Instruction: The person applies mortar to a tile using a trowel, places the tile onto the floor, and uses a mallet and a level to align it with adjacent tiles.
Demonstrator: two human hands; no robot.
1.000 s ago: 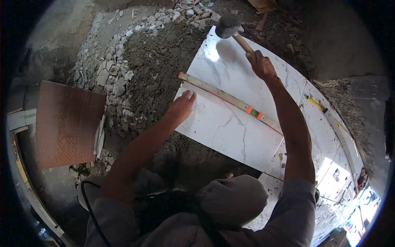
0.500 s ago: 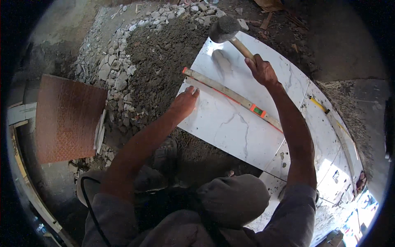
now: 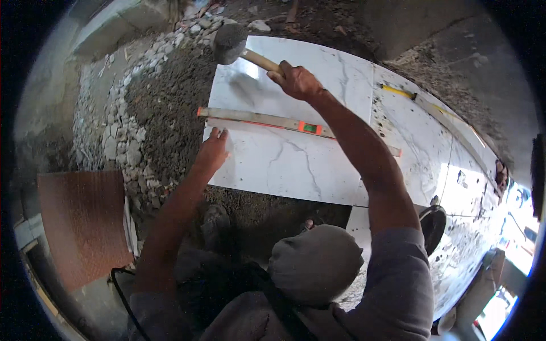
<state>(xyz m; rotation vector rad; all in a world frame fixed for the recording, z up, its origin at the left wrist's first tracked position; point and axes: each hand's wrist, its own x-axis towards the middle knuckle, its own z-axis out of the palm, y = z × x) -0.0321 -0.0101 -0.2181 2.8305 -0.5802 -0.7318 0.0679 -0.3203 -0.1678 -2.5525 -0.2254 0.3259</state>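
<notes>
A rubber mallet (image 3: 230,44) with a wooden handle is raised over the white marbled tiles (image 3: 293,173); my right hand (image 3: 296,82) is closed round its handle. A long spirit level (image 3: 261,120) with orange ends and a green vial lies across the tiles, running beneath my right forearm. My left hand (image 3: 214,148) rests just below the level's left part at the tile's left edge, its fingertips apart and touching the tile. Wet dark mortar (image 3: 165,105) is spread beside that edge.
A band of broken rubble (image 3: 120,133) borders the mortar. A brown sheet (image 3: 83,227) lies at lower left. A yellow-ended straightedge (image 3: 398,90) lies along the far right tiles. A round black container (image 3: 430,226) is beside my right arm. My foot (image 3: 213,224) shows below the tile.
My view has swung, so the tiles and level appear more horizontal and further left. My right hand and the mallet appear further left over the tiles; my left hand stays at the tile edge.
</notes>
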